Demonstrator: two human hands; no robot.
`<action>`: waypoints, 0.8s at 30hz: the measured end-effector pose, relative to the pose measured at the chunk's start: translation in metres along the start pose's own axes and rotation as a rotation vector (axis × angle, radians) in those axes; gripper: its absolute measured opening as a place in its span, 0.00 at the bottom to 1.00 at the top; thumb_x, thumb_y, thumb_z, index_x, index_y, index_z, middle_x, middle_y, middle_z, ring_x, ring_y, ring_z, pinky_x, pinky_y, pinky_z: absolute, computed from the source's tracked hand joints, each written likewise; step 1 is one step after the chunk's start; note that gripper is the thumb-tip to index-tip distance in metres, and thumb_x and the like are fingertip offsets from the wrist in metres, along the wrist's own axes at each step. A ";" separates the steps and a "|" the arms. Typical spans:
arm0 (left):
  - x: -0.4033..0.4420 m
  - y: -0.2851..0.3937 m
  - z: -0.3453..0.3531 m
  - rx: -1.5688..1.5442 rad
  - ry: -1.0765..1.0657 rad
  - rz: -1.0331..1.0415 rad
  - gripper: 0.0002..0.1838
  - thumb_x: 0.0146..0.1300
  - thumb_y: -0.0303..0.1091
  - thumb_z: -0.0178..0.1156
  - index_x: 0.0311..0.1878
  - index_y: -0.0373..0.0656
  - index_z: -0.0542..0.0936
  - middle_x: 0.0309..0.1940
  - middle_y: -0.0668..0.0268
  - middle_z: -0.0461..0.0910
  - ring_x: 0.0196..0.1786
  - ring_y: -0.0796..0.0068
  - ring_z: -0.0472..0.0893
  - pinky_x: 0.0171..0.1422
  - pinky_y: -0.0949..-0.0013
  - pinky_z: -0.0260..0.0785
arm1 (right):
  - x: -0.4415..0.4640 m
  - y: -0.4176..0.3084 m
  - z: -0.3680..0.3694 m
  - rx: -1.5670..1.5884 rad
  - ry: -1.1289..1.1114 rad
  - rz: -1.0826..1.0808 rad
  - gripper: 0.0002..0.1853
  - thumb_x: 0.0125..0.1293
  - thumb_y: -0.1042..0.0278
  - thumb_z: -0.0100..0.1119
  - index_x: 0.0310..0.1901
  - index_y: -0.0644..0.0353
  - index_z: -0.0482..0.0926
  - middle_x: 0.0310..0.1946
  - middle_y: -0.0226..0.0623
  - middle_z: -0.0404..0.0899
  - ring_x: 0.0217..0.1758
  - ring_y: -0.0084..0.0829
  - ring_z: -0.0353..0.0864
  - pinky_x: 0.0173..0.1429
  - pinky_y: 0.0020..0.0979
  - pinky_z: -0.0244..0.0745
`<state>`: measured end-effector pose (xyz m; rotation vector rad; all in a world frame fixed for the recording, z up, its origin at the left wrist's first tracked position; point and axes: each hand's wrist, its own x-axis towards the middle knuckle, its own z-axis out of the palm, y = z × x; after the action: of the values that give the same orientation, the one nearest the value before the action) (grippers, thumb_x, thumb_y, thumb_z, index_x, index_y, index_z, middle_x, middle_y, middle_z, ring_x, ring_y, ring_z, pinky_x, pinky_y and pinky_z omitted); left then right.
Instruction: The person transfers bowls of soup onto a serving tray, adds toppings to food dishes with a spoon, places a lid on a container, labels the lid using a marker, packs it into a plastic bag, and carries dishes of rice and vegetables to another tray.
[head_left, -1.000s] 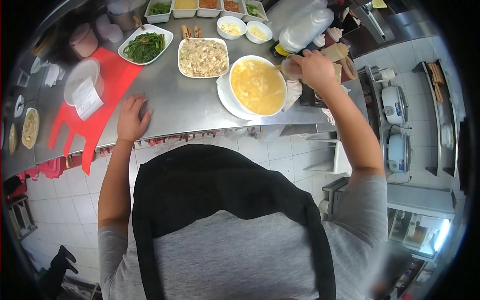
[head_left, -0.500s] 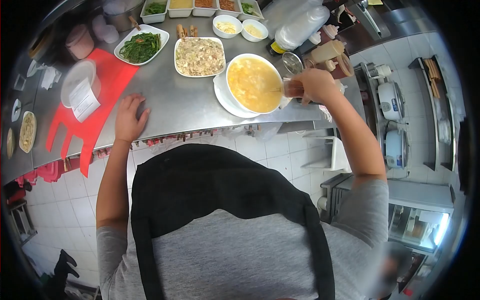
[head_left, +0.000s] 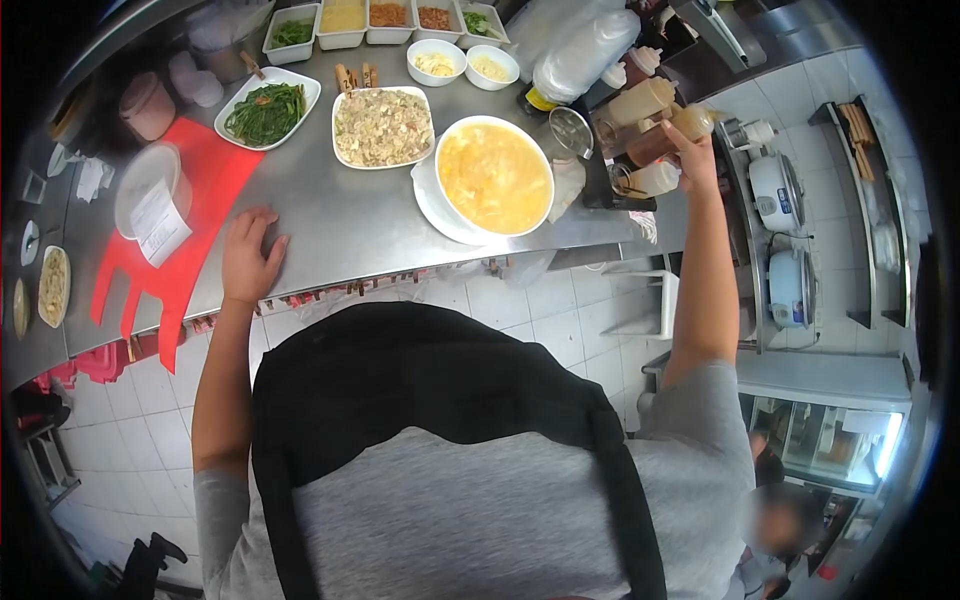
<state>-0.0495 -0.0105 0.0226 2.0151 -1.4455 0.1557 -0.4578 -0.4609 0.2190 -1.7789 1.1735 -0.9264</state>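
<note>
My right hand (head_left: 694, 158) is closed around a sauce bottle (head_left: 650, 147) with brown contents, among the other bottles at the counter's right end. My left hand (head_left: 250, 258) rests on the steel counter beside a red plastic bag (head_left: 215, 185), thumb apart from the fingers, holding nothing. Between the hands is a large white bowl of yellow egg soup (head_left: 495, 178), standing on a white plate (head_left: 432, 205). Left of it is a square white dish of fried rice (head_left: 382, 127). An oval dish of cooked greens (head_left: 265, 113) lies farther left.
Small tubs of toppings (head_left: 342, 22) line the back, with two small white bowls (head_left: 436, 62) before them. A plastic-wrapped stack (head_left: 585, 55) stands near the bottles. A clear container (head_left: 150, 190) with a paper slip sits on the red bag. Another person (head_left: 785, 525) is at lower right.
My right hand has moved right and away from the soup bowl to the group of bottles, taking the brown sauce bottle along. My left hand stays on the counter.
</note>
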 end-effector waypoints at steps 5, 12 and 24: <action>0.000 -0.001 0.001 0.006 -0.007 -0.013 0.17 0.50 0.31 0.63 0.44 0.38 0.76 0.47 0.57 0.74 0.51 0.53 0.72 0.56 0.58 0.64 | 0.031 0.063 0.021 -0.216 0.392 -0.269 0.28 0.42 0.63 0.76 0.46 0.57 0.73 0.44 0.36 0.79 0.47 0.32 0.79 0.51 0.33 0.73; 0.001 0.002 0.001 -0.007 0.008 -0.028 0.16 0.49 0.30 0.63 0.43 0.39 0.76 0.46 0.57 0.74 0.51 0.53 0.72 0.56 0.59 0.65 | 0.034 0.086 0.046 -0.785 0.413 0.011 0.37 0.39 0.61 0.75 0.51 0.60 0.66 0.46 0.52 0.77 0.53 0.50 0.75 0.57 0.40 0.69; 0.061 0.107 0.098 -1.196 -0.381 -0.778 0.31 0.64 0.49 0.56 0.62 0.37 0.64 0.51 0.59 0.73 0.50 0.71 0.74 0.53 0.67 0.69 | -0.121 0.103 0.126 0.217 0.065 0.205 0.20 0.70 0.53 0.47 0.48 0.63 0.76 0.38 0.36 0.78 0.39 0.27 0.76 0.44 0.29 0.72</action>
<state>-0.1463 -0.1343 0.0183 1.3954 -0.5213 -1.1767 -0.4208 -0.3454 0.0562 -1.4376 1.2215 -0.9562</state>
